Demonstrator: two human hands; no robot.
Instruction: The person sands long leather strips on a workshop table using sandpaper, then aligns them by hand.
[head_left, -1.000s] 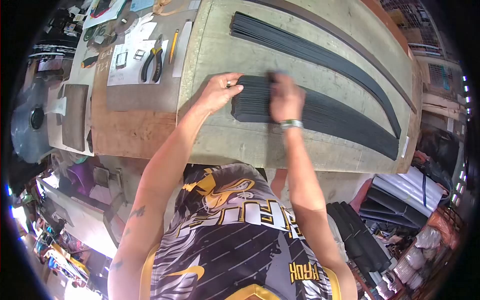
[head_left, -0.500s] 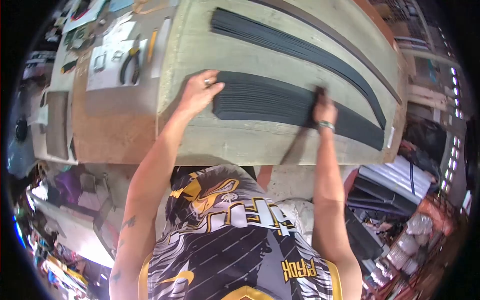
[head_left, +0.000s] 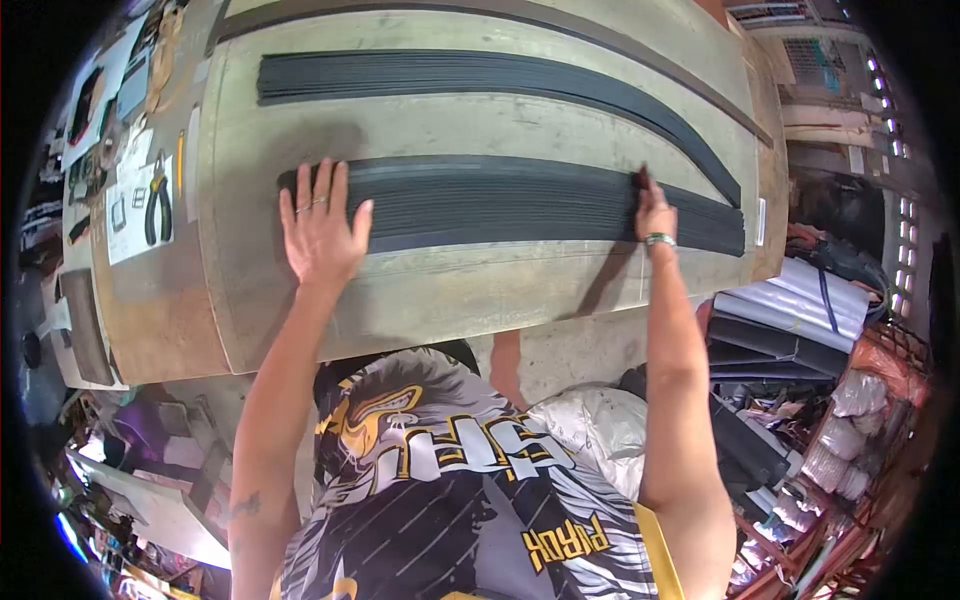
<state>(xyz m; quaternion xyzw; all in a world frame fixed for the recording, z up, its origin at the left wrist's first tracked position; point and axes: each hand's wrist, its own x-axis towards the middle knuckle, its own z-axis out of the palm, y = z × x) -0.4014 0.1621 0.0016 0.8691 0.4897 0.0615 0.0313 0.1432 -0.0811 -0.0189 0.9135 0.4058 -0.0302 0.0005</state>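
Note:
A wide band of dark grey strips (head_left: 500,200) lies side by side on the pale board, running left to right. My left hand (head_left: 325,225) rests flat on the band's left end, fingers spread and a ring on one finger. Near the band's right part is my right hand (head_left: 656,215), closed on a small dark object (head_left: 642,179) whose kind I cannot make out. Farther back, a second bunch of dark strips (head_left: 450,80) curves down toward the right and meets the first band's right end.
Pliers (head_left: 158,208), a yellow pencil (head_left: 181,160) and white paper (head_left: 128,235) lie on the table's left side. A long brown strip (head_left: 470,10) crosses the back of the board. Silvery rolls (head_left: 800,295) are stacked beyond the right edge.
My left hand has gone from gripping the band's left end to lying flat on it, fingers spread. My right hand stays near the band's right part. The camera view has shifted.

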